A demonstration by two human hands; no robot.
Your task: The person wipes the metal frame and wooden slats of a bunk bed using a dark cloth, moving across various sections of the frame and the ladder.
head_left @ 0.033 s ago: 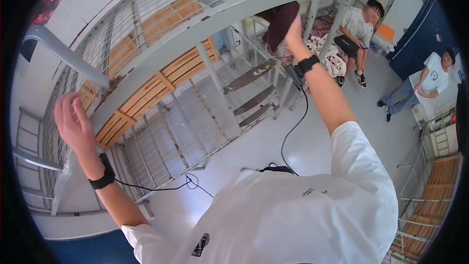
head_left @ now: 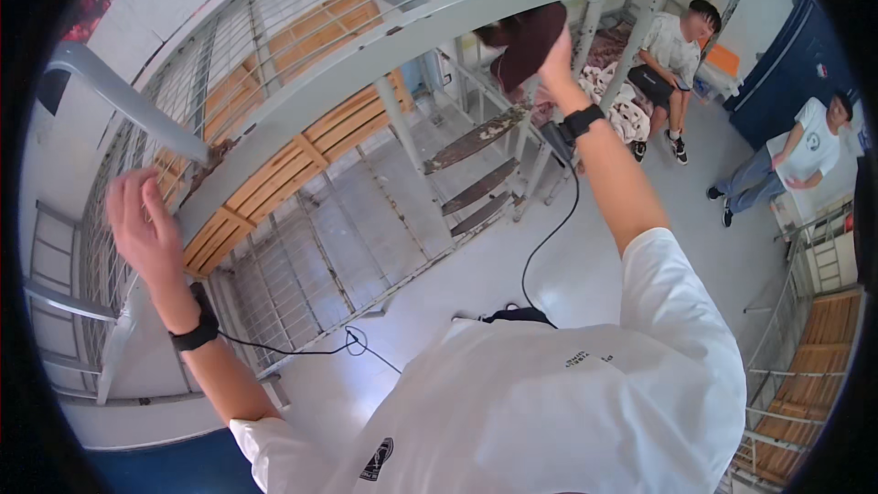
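Observation:
My right hand (head_left: pixel 559 75) reaches up under the upper bunk's rail and grips a dark maroon thing (head_left: pixel 532 48) with a smooth, rounded face. Its far side looks dark and fuzzy; I cannot make out its kind. Most of the fingers are hidden behind it. On the left, my left hand (head_left: pixel 146 229) is raised beside the pale metal bed frame (head_left: pixel 302 91), fingers stretched and nothing in them. Whether it touches the frame I cannot tell. Black bands circle both wrists, each with a cable.
Metal steps with worn treads (head_left: pixel 476 140) stand below my right hand. A curved rail (head_left: pixel 128 96) juts near my left. Wooden slat panels (head_left: pixel 265 197) lie by the bunk. One person (head_left: pixel 675 46) sits on a lower bunk; another (head_left: pixel 809 146) is at the far right.
My left hand has shifted slightly to the right. The maroon thing has moved a little rightward and tilted, with my right hand still on it.

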